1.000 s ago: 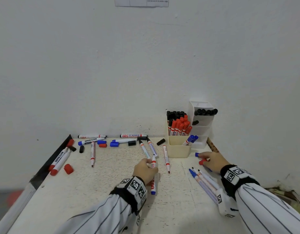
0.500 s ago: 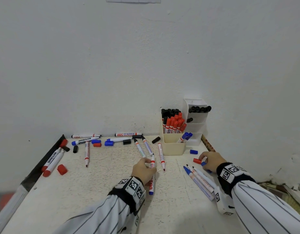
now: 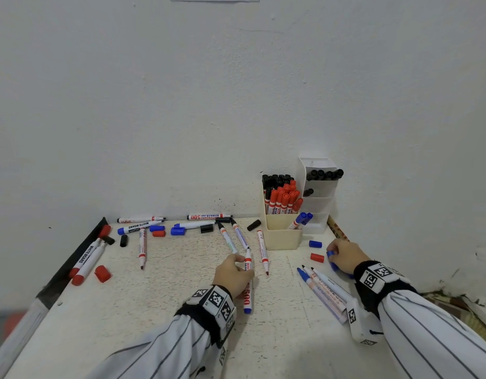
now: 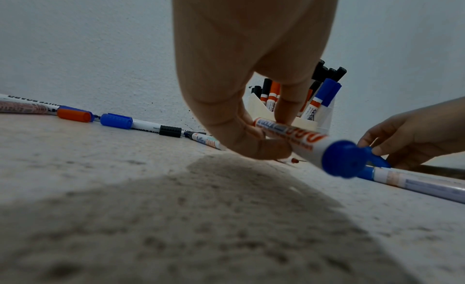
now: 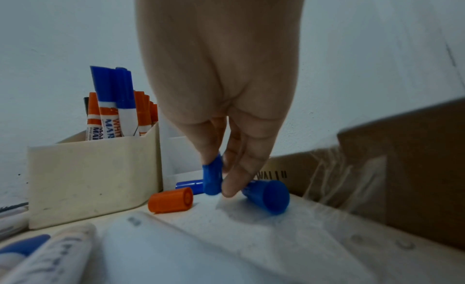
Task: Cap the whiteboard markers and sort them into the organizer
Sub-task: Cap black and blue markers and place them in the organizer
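Right hand (image 3: 343, 255) drawn back from red cap (image 3: 317, 257), fingers now pinching blue cap (image 5: 212, 178); left hand (image 3: 233, 274) still grasping blue-ended marker (image 3: 247, 283)

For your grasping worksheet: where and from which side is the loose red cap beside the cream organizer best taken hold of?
Grip the red cap across its round sides, coming straight down from above. It lies on its side on the table, apart from the organizer, with bare surface around it. The right hand beside it already pinches a blue cap, so it would probably need freeing first.
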`<action>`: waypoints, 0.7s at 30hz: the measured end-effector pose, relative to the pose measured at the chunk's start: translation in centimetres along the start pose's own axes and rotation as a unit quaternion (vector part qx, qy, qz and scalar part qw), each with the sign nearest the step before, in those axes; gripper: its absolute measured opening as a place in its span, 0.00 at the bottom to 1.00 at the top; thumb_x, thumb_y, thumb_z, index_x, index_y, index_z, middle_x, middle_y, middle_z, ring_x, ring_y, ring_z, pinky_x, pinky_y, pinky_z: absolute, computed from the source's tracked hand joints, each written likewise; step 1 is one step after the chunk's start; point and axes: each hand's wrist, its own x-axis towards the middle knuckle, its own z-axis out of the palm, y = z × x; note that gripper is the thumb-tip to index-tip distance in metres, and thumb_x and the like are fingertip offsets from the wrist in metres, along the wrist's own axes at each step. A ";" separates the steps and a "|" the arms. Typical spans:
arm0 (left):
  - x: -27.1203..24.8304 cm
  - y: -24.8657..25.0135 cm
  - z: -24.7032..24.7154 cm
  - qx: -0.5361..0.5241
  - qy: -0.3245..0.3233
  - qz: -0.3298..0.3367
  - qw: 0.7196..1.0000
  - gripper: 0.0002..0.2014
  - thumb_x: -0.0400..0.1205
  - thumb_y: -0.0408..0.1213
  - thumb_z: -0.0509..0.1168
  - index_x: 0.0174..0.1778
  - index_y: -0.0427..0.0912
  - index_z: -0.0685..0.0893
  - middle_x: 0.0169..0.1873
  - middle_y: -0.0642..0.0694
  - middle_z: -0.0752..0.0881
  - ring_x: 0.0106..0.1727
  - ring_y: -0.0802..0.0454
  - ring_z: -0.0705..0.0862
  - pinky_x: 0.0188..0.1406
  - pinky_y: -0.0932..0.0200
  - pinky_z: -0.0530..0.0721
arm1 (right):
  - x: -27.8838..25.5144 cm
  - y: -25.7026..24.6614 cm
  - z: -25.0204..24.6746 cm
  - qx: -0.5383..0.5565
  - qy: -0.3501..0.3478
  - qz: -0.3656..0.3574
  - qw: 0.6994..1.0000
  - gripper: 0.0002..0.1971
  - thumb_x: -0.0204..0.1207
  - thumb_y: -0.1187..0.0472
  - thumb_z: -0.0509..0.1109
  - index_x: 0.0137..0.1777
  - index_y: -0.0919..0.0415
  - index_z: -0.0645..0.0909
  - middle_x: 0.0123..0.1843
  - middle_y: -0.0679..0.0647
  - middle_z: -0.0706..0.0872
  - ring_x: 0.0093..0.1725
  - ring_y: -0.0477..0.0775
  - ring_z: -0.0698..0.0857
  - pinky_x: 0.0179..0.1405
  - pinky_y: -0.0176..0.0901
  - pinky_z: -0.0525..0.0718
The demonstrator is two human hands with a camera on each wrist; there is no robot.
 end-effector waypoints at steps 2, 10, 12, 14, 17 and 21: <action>0.0 0.0 0.1 -0.001 0.000 -0.002 1.000 0.17 0.79 0.37 0.66 0.63 0.44 0.75 0.39 0.49 0.80 0.45 0.50 0.82 0.46 0.56 0.84 | 0.0 0.2 -0.1 0.030 0.029 0.006 0.999 0.12 0.80 0.69 0.59 0.61 0.63 0.77 0.63 0.62 0.80 0.60 0.58 0.79 0.55 0.39 0.73; 0.1 -0.1 0.5 -0.002 0.005 -0.001 1.000 0.15 0.79 0.36 0.67 0.62 0.44 0.75 0.36 0.52 0.79 0.43 0.51 0.82 0.47 0.55 0.84 | 0.2 1.3 -1.4 0.158 0.120 0.037 0.979 0.09 0.80 0.64 0.63 0.59 0.64 0.74 0.50 0.65 0.84 0.46 0.64 0.83 0.51 0.53 0.85; 0.2 -0.1 0.7 0.002 0.004 0.002 1.000 0.16 0.79 0.36 0.67 0.62 0.44 0.76 0.36 0.53 0.79 0.42 0.52 0.81 0.45 0.58 0.83 | -0.2 1.4 -2.0 0.181 0.101 0.041 0.977 0.07 0.79 0.65 0.65 0.55 0.62 0.75 0.50 0.64 0.84 0.42 0.61 0.83 0.46 0.51 0.86; 0.1 0.0 0.9 0.007 0.002 0.005 1.000 0.16 0.79 0.36 0.67 0.62 0.44 0.75 0.36 0.53 0.79 0.41 0.52 0.81 0.43 0.60 0.81 | -0.5 1.3 -2.2 0.192 0.068 0.038 0.978 0.06 0.78 0.66 0.66 0.54 0.60 0.76 0.49 0.61 0.82 0.41 0.57 0.83 0.44 0.48 0.87; 0.3 0.1 1.1 0.008 0.000 0.007 1.000 0.16 0.79 0.36 0.67 0.62 0.44 0.76 0.36 0.52 0.79 0.41 0.53 0.80 0.44 0.59 0.81 | -0.4 1.2 -1.8 0.124 0.011 0.011 0.992 0.12 0.79 0.65 0.65 0.61 0.59 0.79 0.55 0.57 0.83 0.54 0.55 0.82 0.61 0.46 0.81; 0.5 0.1 1.2 0.008 0.000 0.005 1.000 0.16 0.79 0.36 0.67 0.62 0.44 0.76 0.36 0.52 0.79 0.42 0.52 0.81 0.47 0.58 0.82 | -0.4 -0.2 -1.3 0.010 -0.047 -0.032 0.998 0.16 0.83 0.62 0.59 0.69 0.56 0.76 0.72 0.57 0.75 0.68 0.55 0.74 0.70 0.43 0.69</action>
